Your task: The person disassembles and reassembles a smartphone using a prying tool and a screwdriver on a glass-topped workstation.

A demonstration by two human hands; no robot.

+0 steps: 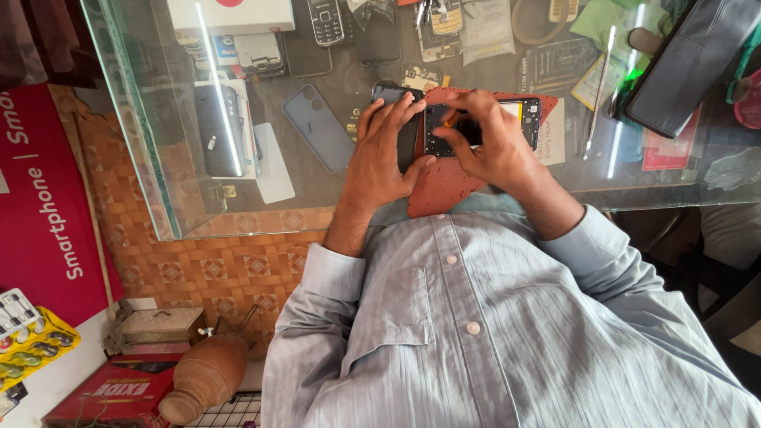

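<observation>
On glass counter (198, 206) (phones beneath): red mat (444, 178), both hands on opened phone (515, 119).

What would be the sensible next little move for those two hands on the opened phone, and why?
Probably lift the right hand slightly to ease the pinched part up. Its fingertips press inside the opened phone, which lies on the red mat, while the left hand steadies the phone's left edge.

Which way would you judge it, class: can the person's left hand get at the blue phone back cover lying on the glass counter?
Probably yes: the blue back cover lies uncovered just beside the left hand, nothing between.
</observation>
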